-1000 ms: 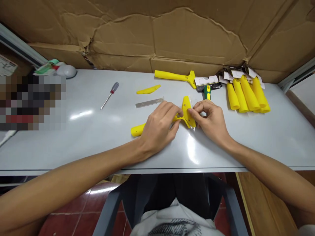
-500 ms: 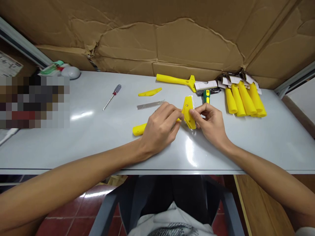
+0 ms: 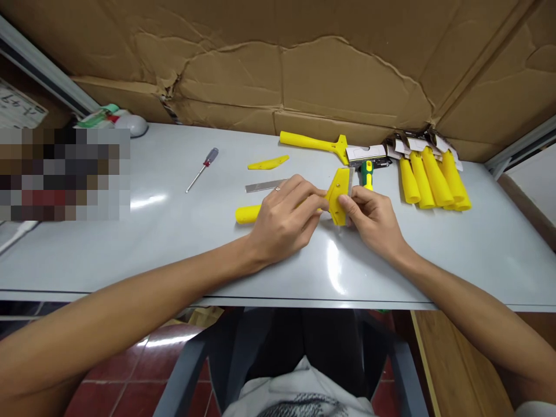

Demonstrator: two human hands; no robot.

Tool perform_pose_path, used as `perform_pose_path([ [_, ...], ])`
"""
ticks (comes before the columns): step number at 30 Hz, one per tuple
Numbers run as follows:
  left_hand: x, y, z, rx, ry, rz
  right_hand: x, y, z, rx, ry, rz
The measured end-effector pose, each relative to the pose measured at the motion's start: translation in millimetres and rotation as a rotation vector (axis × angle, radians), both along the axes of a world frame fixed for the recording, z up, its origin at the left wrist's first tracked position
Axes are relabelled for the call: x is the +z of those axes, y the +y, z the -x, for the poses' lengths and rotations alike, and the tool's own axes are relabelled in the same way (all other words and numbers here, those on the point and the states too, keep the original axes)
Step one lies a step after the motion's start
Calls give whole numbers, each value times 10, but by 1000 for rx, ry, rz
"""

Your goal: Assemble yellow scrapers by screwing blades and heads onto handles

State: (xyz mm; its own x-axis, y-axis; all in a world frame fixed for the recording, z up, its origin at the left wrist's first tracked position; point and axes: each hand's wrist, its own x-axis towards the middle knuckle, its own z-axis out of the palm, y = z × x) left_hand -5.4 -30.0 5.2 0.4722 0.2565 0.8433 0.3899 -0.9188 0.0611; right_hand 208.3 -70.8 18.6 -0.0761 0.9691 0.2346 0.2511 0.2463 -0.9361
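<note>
Two hands of yours hold one yellow scraper [image 3: 337,188] low over the grey tabletop [image 3: 152,260], just in front of you. Your left hand [image 3: 289,217] covers the middle of its handle, fingers curled and nearly closed, their tips at the neck just below the head; the palm hides how tightly they grip. The butt of the handle sticks out on your left. Your right hand [image 3: 376,217] has its thumb and bent fingers pinched together on the right edge of the head, where a silvery blade edge [image 3: 350,178] shows.

Beyond your left hand lies a flat metal blade [image 3: 260,186], partly hidden by your fingers, with a yellow cover plate [image 3: 268,163] behind it. A screwdriver [image 3: 202,171] lies farther left. Behind the scraper you have a second yellow scraper body [image 3: 310,141], its forked end beside a green-and-yellow-handled tool [image 3: 367,176]. Several yellow handles [image 3: 434,179] with carded ends lie together at right.
</note>
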Motion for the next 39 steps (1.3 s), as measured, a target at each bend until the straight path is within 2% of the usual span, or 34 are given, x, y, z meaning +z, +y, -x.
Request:
perform_pose_path([
  [2, 27, -1, 4, -25, -20, 146, 27, -17, -1, -5, -31, -21],
  [6, 78, 7, 29, -78, -86, 541, 49, -56, 17, -25, -104, -65],
  [11, 120, 54, 58, -137, -54, 749, 22, -77, 36, -35, -95, -37],
  [16, 151, 50, 54, -154, -109, 815, 26, -72, -1, 38, 44, 63],
  [25, 165, 61, 93, -168, -102, 870, 5, -54, 5, 34, -61, -26],
  [34, 162, 69, 83, -193, -138, 888, 42, -83, 10, -3, 15, -15],
  [39, 172, 70, 76, -173, -140, 869, 64, -88, -30, -37, 31, -74],
])
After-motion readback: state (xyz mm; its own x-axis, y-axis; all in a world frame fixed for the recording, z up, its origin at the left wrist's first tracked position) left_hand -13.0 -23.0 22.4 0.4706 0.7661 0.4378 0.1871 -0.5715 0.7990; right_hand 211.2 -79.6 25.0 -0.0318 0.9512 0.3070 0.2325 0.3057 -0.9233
